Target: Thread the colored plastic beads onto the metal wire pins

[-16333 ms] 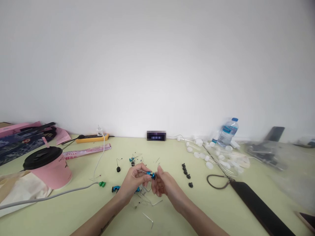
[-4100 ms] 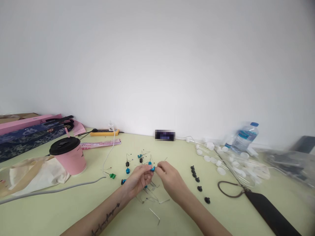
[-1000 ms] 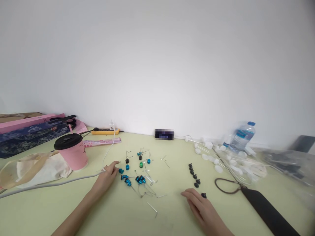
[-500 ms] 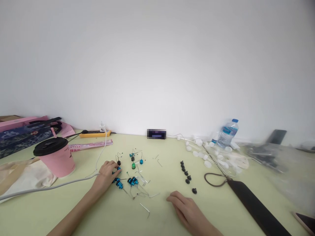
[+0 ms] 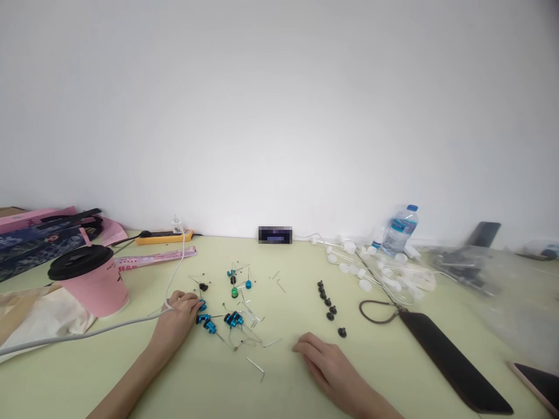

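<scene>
— What is in the grip?
— A person's left hand bends low over a pale green tabletop, its fingertips at a small blue piece. Whether they are clamped on it or merely beside it cannot be told; the hand covers part of the view.

— And the other hand?
— The right hand rests palm down, fingers loosely bent and apart from any piece, with nothing showing in them.

— How is such a piece best picked up?
— By its solid body, in a light pinch of thumb and forefinger. A black piece with a thin wire lies just beyond the fingers, and that wire looks easy to snag or bend. Lifting straight up would seem safest.

— What else crowds that hand?
— Two blue-and-black pieces lie close by on its right, and a gray cable runs up to the wrist side. Slack in the cable would help keep the sleeve-free forearm from dragging it.

— And farther out?
— A green piece stands beyond the cluster, a bent metal rod lies between the hands, black stoppers line up past the right hand, and a pink cup stands at far left.
</scene>
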The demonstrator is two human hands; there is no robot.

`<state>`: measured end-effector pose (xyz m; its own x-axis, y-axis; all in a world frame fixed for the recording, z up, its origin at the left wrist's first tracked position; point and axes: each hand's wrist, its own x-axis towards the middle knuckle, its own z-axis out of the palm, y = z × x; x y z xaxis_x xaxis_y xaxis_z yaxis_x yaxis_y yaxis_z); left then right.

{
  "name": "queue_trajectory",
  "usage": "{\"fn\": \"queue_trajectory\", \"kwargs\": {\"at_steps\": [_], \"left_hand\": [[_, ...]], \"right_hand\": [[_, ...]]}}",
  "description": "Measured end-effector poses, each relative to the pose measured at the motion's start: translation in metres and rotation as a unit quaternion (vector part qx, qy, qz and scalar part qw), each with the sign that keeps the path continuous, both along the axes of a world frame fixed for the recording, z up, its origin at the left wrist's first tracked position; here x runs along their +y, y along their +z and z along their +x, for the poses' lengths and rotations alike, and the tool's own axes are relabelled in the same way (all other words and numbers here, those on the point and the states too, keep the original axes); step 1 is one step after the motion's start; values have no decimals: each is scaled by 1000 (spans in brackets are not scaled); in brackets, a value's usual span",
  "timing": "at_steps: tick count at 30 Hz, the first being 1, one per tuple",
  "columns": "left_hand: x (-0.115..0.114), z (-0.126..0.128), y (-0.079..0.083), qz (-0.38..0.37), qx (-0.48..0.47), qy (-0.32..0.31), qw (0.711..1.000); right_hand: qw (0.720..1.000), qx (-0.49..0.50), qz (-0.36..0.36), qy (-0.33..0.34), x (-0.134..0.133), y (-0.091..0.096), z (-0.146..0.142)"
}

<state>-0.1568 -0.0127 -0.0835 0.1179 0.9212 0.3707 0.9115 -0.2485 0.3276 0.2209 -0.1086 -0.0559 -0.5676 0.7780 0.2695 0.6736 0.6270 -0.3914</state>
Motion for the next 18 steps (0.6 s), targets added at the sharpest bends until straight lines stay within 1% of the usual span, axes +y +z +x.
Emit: {"fn": "queue_trajectory", "kwargs": {"at_steps": [2, 5, 7, 12, 15, 18], "left_hand": [[-2, 3, 2, 17, 22, 1, 1000], [-5, 6, 6, 42, 23, -15, 999], [-8, 9, 10, 46, 10, -44, 998], [-15, 21, 17, 6, -7, -143, 990], [-19, 30, 16, 5, -3, -165, 986], [-21, 39, 12, 20, 31, -202, 979]], "right_hand": [[1000, 5, 7, 1, 0, -1, 0], [1000, 6, 7, 0, 0, -2, 0], [1000, 5, 0, -2, 0, -1, -1], [1000, 4, -17, -3, 1, -2, -1], [1000, 7, -9, -5, 1, -2, -2], [1000, 4, -9, -8, 0, -2, -3]]}}
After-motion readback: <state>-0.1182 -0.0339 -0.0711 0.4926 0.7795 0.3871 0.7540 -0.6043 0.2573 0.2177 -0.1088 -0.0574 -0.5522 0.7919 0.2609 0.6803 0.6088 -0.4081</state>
